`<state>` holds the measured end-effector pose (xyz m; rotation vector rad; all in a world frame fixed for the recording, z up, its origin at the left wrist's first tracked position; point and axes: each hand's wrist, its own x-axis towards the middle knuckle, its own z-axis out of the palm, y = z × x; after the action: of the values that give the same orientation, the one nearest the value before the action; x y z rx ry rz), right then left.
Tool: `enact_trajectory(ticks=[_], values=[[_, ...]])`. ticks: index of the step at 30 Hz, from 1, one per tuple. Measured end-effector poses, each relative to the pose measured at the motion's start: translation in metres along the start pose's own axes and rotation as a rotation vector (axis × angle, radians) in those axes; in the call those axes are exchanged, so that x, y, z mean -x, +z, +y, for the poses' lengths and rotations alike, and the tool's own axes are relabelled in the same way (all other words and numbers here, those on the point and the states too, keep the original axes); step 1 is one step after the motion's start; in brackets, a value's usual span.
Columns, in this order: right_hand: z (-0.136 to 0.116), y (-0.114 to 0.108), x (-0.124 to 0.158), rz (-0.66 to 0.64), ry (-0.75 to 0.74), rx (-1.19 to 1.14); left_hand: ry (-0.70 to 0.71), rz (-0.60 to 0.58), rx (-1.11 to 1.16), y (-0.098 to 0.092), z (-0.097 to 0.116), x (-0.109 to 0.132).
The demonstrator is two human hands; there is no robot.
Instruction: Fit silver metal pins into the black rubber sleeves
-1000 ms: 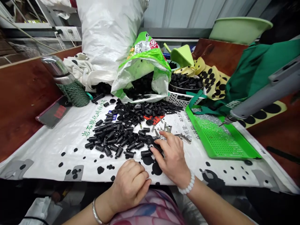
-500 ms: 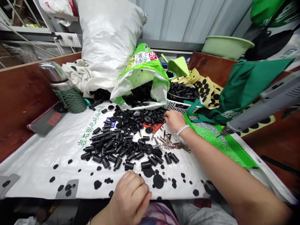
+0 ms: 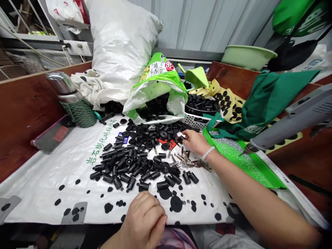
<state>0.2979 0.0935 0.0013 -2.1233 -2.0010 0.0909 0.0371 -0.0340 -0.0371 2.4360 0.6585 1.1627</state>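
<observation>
My right hand (image 3: 195, 142) is at the right end of the pile, fingertips pinching a small black plastic cylinder (image 3: 182, 138). Just below that hand lie flat metal strips (image 3: 185, 159), loosely scattered. My left hand (image 3: 145, 217) rests closed at the table's front edge; the inside of the fist is hidden. Ahead of it spreads a heap of ribbed black plastic cylinders (image 3: 121, 162), some with a narrow knob at one end. Round black discs (image 3: 141, 133) lie mixed in toward the back.
An open green-and-white bag (image 3: 158, 83) with black parts stands behind the heap. At right are a green tray (image 3: 269, 176) of small silvery pieces and a grey power screwdriver (image 3: 293, 117) reaching in. A flask (image 3: 75, 100) and a phone (image 3: 53, 135) sit at left.
My right hand has drawn slightly down and right from the back of the pile, and a black cylinder now shows in its fingertips. My left hand stays in place.
</observation>
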Motion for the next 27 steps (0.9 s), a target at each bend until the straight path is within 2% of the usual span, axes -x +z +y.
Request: enact_trajectory(ticks=[3, 5, 8, 11, 13, 15, 17, 19, 20, 24, 27], values=[[-0.009, -0.011, 0.031, 0.007, -0.069, -0.131, -0.099, 0.045, 0.109, -0.005, 0.000, -0.004], [-0.021, -0.019, 0.055, 0.003, -0.147, -0.234, -0.214, 0.066, 0.165, -0.009, -0.001, -0.011], [-0.045, -0.028, 0.090, 0.022, -0.407, -0.560, -0.430, 0.067, 0.243, -0.011, -0.003, -0.026], [-0.068, -0.031, 0.114, 0.079, -0.574, -0.587, -0.583, 0.025, 0.360, -0.009, -0.006, -0.041], [-0.074, -0.031, 0.117, 0.073, -0.637, -0.584, -0.634, -0.008, 0.424, -0.008, -0.008, -0.046], [-0.069, -0.031, 0.108, 0.031, -0.652, -0.559, -0.688, -0.012, 0.446, -0.009, -0.009, -0.047], [-0.054, -0.031, 0.088, -0.016, -0.592, -0.410, -0.766, 0.011, 0.464, -0.013, -0.010, -0.046], [-0.033, -0.029, 0.060, -0.045, -0.396, 0.004, -0.838, 0.041, 0.501, -0.018, -0.011, -0.045], [-0.022, -0.027, 0.045, -0.044, -0.324, 0.080, -0.861, 0.053, 0.526, -0.020, -0.011, -0.046], [0.013, -0.013, -0.001, -0.095, -0.184, 0.228, -0.903, 0.078, 0.585, -0.023, -0.011, -0.047], [0.023, -0.002, -0.015, -0.122, -0.134, 0.278, -0.919, 0.079, 0.602, -0.023, -0.011, -0.045]])
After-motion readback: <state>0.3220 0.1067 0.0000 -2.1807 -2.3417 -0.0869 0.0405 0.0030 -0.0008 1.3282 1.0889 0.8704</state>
